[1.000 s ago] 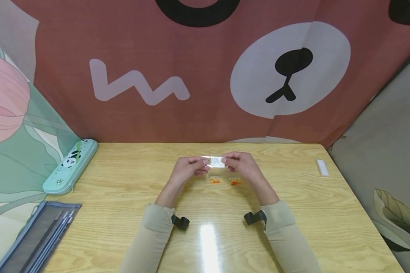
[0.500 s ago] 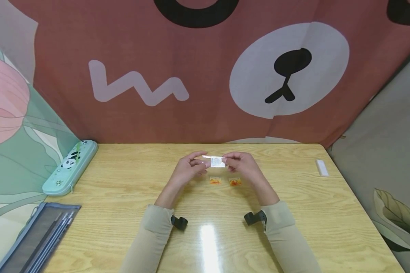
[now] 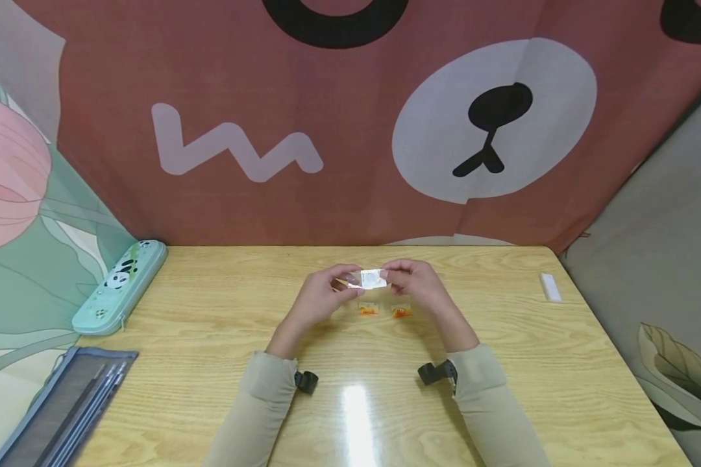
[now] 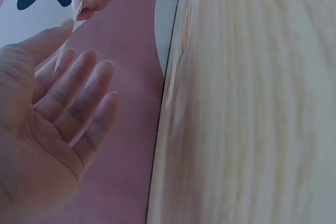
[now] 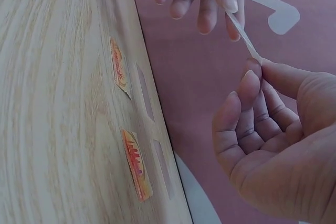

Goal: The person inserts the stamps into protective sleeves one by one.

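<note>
A small flat piece (image 3: 374, 279), white at its right part and clear and shiny at its left, is held up between both hands above the table's far part. My right hand (image 3: 413, 283) pinches its right end between thumb and index finger, as the right wrist view shows. Around the left end, my left hand (image 3: 321, 293) has its thumb at the lower edge and its index finger at the upper edge; the other fingers spread behind. Seen edge-on in the right wrist view, the piece (image 5: 247, 38) is thin. Below lie two small orange-printed pieces, one left (image 3: 368, 309) and one right (image 3: 402, 311).
The wooden table (image 3: 210, 389) meets a red-brown cloth (image 3: 257, 214) at its back edge. A mint panda pencil case (image 3: 119, 285) and a mesh pouch (image 3: 70, 402) with pencil-like sticks are at the left. Far right lies a small white block (image 3: 551, 287).
My left thumb and index finger have shifted and spread apart along the piece's edges, exposing more of its clear left part. My right hand keeps its pinch in nearly the same place.
</note>
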Tool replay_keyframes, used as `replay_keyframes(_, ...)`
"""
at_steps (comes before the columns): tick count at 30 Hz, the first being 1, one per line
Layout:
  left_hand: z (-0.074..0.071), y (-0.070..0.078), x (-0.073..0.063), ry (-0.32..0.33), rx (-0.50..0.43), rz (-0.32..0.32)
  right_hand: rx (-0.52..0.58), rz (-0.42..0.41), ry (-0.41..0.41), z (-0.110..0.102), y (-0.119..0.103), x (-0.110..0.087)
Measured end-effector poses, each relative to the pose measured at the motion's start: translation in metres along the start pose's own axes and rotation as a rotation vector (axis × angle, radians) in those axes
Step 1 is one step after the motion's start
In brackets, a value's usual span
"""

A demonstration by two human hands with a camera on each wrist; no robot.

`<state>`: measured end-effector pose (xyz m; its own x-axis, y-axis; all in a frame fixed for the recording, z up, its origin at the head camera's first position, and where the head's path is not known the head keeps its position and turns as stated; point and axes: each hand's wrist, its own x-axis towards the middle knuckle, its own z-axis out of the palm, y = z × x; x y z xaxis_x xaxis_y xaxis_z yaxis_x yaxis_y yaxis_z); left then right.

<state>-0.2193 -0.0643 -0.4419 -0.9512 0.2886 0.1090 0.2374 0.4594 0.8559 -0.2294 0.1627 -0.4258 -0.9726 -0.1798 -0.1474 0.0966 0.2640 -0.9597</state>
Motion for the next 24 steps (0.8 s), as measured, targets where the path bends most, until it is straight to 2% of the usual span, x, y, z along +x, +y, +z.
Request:
replay_keyframes(12,0.0002,0.0031,-0.0010,0.012,0.034,0.034,0.017,0.011,-0.001,0.0018,-0.0008,0.0004)
replay_keyframes(20,-0.0009,0.0058,-0.0025,0.037,0.188,0.094,0.044,0.009,0.002,-0.0015,0.0006,0.0002)
replay_keyframes(24,-0.0009,0.0067,-0.0031,0.048,0.205,0.097,0.068,0.012,-0.003,-0.0004,0.0009,0.0008)
